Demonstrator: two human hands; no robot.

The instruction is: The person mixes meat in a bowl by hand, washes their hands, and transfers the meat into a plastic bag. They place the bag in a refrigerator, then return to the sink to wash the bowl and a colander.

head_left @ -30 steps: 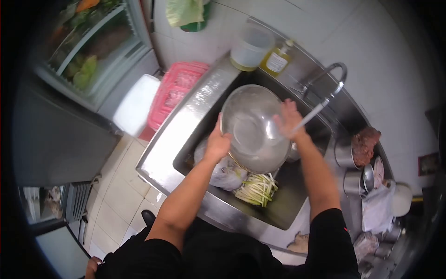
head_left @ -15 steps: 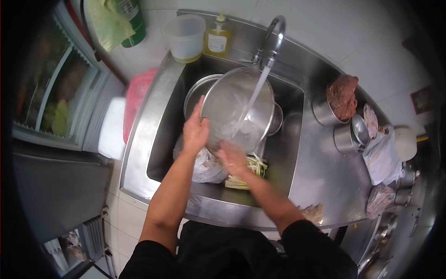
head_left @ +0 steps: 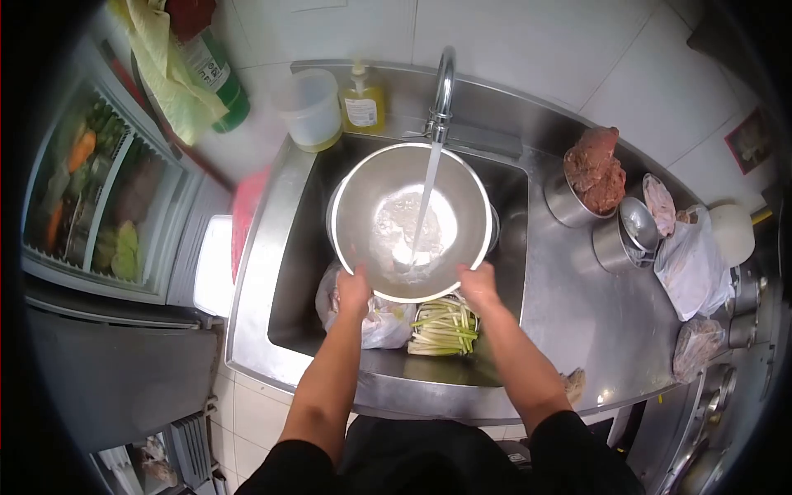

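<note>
A large round metal bowl (head_left: 355,214) is held over the sink, its opening facing up. Water streams from the faucet (head_left: 445,87) into it, and a shallow pool shows at the bottom. My left hand (head_left: 353,290) grips the rim at the near left. On the near right, my right hand (head_left: 478,286) is closed on the same rim. Below the bowl, in the sink (head_left: 301,309), a clear plastic bag (head_left: 386,326) with contents I cannot make out lies beside a bunch of cut green-white stalks (head_left: 444,328). Another metal vessel is mostly hidden beneath the bowl.
A plastic tub (head_left: 309,111) and a yellow soap bottle (head_left: 363,103) stand behind the sink. On the right counter are a metal container of raw meat (head_left: 596,177), a ladle (head_left: 638,221) and a white plastic bag (head_left: 691,268). A glass-fronted fridge (head_left: 91,190) stands left.
The bowl has gone from tilted to nearly level. My right hand has moved from inside its lower edge to the right rim; my left hand has slid down the rim toward me.
</note>
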